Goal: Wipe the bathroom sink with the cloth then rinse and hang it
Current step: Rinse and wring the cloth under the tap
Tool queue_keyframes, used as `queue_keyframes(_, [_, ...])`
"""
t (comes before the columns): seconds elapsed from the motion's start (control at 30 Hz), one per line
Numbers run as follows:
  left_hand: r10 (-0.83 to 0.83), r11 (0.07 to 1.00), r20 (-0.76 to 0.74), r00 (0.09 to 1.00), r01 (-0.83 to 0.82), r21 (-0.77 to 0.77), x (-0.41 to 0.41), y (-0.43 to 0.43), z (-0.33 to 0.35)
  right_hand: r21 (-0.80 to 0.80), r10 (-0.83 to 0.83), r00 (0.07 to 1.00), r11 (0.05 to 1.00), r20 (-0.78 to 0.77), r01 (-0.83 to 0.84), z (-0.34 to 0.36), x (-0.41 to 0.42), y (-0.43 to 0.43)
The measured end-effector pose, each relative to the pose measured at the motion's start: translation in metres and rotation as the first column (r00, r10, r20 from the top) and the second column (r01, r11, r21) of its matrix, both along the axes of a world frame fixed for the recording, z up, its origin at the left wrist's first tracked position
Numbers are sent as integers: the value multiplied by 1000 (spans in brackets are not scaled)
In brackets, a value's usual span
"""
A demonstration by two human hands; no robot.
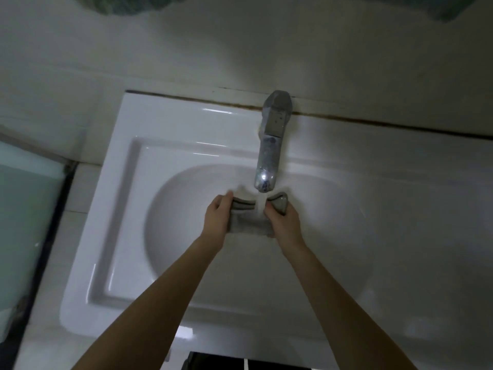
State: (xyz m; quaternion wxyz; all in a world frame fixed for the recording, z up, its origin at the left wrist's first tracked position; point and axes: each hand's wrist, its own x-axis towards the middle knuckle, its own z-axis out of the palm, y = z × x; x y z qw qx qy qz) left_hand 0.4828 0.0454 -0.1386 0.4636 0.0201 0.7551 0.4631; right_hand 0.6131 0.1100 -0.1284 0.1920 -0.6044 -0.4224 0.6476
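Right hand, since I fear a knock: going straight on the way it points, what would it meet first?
Likely the water stream, then the tap; the right hand, gripping the cloth, points toward them. The tap may sit higher; depth is unclear.

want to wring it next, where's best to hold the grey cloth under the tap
By its two ends, from either side: the grey folded cloth spans crosswise under the chrome tap, left hand and right hand gripping those ends, its middle free to twist.
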Motion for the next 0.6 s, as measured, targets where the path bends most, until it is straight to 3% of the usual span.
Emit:
queue_keyframes(0.2, [124, 992, -60, 990, -122, 26, -43, -33, 12, -109, -58, 998, 992, -10, 56, -1, -53, -21])
queue_keyframes(0.3, [92, 996, -53, 994, -91, 20, -34, -26, 14, -69, -30, 998, 997, -51, 26, 2, -39, -17])
queue_keyframes(0.43, [-57, 998, -70, 996, 57, -6, 7, 4, 6, 14, -86, 995, 996, 51, 86, 0, 7, 0])
queue_keyframes(0.53, [-101, 995, 20, 995, 101, -16, 36, 24, -3, 96, -126, 991, 988, 42, 121, 6, 40, 12])
queue_keyframes(0.6, [-34, 999, 189, 981, 32, 11, 46, 34, -7, 146, -114, 994, 983, -3, 113, 17, 44, 12])
